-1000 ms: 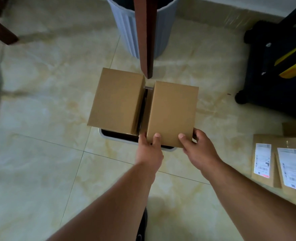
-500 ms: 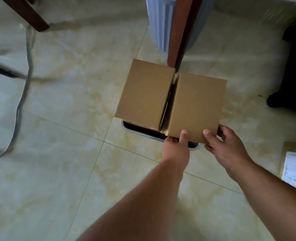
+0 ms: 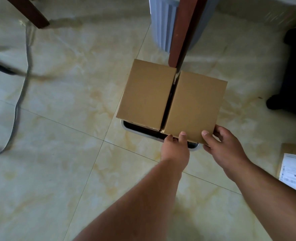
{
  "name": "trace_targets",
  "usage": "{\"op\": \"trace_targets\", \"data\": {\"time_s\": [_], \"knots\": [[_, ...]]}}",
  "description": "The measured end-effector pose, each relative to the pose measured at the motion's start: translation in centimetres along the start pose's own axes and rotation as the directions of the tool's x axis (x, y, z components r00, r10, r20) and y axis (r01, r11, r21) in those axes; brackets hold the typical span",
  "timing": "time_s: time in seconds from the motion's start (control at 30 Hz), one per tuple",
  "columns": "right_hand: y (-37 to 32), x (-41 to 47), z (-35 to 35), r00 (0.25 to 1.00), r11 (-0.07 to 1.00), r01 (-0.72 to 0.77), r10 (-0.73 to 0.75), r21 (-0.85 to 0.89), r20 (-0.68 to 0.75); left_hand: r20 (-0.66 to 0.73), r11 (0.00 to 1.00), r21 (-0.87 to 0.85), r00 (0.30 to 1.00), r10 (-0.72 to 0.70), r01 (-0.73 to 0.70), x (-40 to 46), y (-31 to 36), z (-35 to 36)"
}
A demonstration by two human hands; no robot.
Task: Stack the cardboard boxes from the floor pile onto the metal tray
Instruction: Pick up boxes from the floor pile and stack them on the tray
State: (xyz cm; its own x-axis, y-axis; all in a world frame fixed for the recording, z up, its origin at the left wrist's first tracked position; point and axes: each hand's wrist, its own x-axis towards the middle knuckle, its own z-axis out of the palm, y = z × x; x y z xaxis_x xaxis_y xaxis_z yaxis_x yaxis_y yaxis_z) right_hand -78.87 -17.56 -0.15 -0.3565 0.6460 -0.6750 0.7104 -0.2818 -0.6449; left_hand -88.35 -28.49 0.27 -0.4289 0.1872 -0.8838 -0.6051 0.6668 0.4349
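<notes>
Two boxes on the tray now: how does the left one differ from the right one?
The right box is gripped at its near edge by the left hand and the right hand; the left box is untouched. The left box sits further from the camera; the right box reaches nearer, over the metal tray's near rim. Both are plain brown cardboard, similar in size, side by side with a narrow gap between them.

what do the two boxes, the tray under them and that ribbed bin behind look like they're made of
Left box and right box: plain brown cardboard, matte, with sharp folded edges. Tray: pale rounded rim with a dull sheen around a dark inside, consistent with metal, though coated plastic could look alike. Ribbed bin: grey-blue with moulded vertical ribs and a soft sheen, probably plastic.
</notes>
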Motion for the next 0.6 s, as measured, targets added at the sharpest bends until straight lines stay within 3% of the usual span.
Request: {"op": "trace_targets", "data": {"time_s": [0.27, 0.6], "knots": [[-0.3, -0.4, 0.1, 1.000, 1.000, -0.009, 0.009, -0.020, -0.005, -0.006, 0.997, -0.019, 0.997, -0.074, 0.074, -0.6, 0.1, -0.6], [-1.4, -2.0, -2.0, 0.998, 0.995, -0.058, 0.055, -0.079, -0.042, 0.004, 0.999, 0.031, 1.000, 0.019, -0.020, -2.5, -0.6, -0.4]]}}
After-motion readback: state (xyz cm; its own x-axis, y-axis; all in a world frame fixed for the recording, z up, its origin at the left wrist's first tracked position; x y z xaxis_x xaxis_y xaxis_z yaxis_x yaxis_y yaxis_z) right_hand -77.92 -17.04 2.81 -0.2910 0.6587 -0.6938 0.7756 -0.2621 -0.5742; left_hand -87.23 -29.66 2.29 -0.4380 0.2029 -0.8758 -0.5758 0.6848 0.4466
